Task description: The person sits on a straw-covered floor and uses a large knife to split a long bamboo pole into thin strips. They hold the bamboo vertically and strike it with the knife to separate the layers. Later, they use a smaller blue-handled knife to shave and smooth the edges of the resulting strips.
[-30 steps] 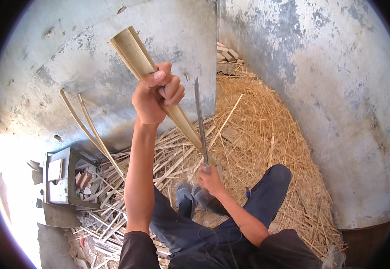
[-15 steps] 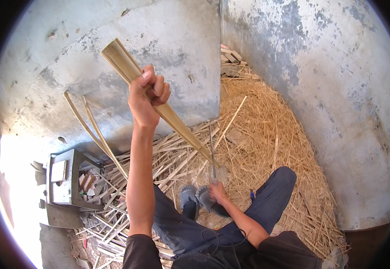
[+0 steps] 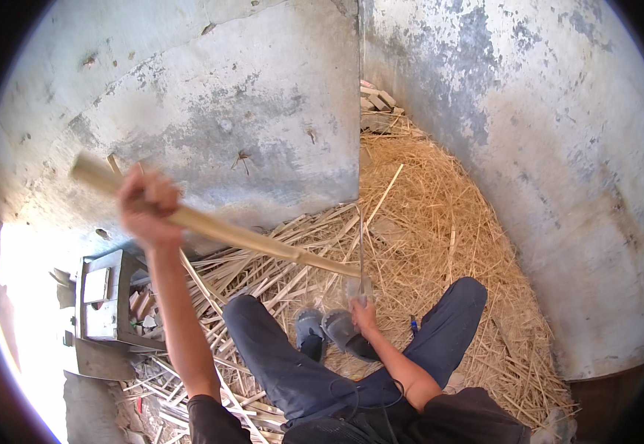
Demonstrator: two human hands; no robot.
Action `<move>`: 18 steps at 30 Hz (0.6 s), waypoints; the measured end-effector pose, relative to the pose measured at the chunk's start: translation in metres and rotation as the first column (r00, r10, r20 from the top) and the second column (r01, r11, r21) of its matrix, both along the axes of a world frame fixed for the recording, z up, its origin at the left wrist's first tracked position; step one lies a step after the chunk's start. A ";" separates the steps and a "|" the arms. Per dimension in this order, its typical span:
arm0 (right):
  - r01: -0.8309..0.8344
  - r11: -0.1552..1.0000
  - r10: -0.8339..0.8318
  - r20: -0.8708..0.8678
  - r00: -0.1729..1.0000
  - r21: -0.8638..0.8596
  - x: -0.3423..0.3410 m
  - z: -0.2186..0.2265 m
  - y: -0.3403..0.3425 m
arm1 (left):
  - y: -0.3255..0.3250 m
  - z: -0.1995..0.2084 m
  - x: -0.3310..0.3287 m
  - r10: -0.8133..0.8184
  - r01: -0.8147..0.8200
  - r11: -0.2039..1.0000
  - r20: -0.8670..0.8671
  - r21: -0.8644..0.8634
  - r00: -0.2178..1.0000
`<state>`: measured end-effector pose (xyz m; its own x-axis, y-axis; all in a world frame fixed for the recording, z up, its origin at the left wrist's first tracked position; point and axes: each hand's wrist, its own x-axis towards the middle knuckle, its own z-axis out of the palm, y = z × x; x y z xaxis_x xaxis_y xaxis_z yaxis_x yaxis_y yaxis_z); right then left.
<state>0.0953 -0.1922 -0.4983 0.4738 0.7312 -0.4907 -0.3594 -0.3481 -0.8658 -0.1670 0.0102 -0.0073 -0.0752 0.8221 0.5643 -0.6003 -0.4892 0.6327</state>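
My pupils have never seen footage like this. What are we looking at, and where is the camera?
There is no machine here: these are a person's own bare hands. The camera sits on their head, looking down; its fisheye lens bends straight edges. The left hand, blurred, grips a long pale bamboo piece. The right hand holds a long-bladed knife. The bamboo's lower end reaches the blade area; whether they touch is unclear. On the ground lie loose strips and fine straw-like shavings. The person's shoes show between the knees.
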 end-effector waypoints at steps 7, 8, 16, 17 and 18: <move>0.141 0.930 -0.073 -0.207 0.976 0.340 0.035 0.139 0.036 | -0.055 -0.003 -0.226 0.199 -0.271 0.947 0.344 0.174 0.918; 0.168 0.907 -0.079 -0.236 0.969 0.386 0.041 0.157 0.040 | -0.073 -0.005 -0.220 0.326 -0.389 0.919 0.427 0.067 0.843; 0.439 0.664 -0.158 -0.460 0.874 0.605 0.061 0.295 0.062 | -0.100 -0.120 -0.260 -0.239 0.018 0.929 0.560 0.371 0.794; 0.461 0.650 -0.183 -0.465 0.866 0.604 0.065 0.303 0.063 | -0.099 -0.126 -0.257 -0.235 0.017 0.938 0.602 0.346 0.763; 0.483 0.635 -0.209 -0.468 0.859 0.603 0.066 0.320 0.060 | -0.096 -0.134 -0.253 -0.231 0.018 0.947 0.644 0.319 0.729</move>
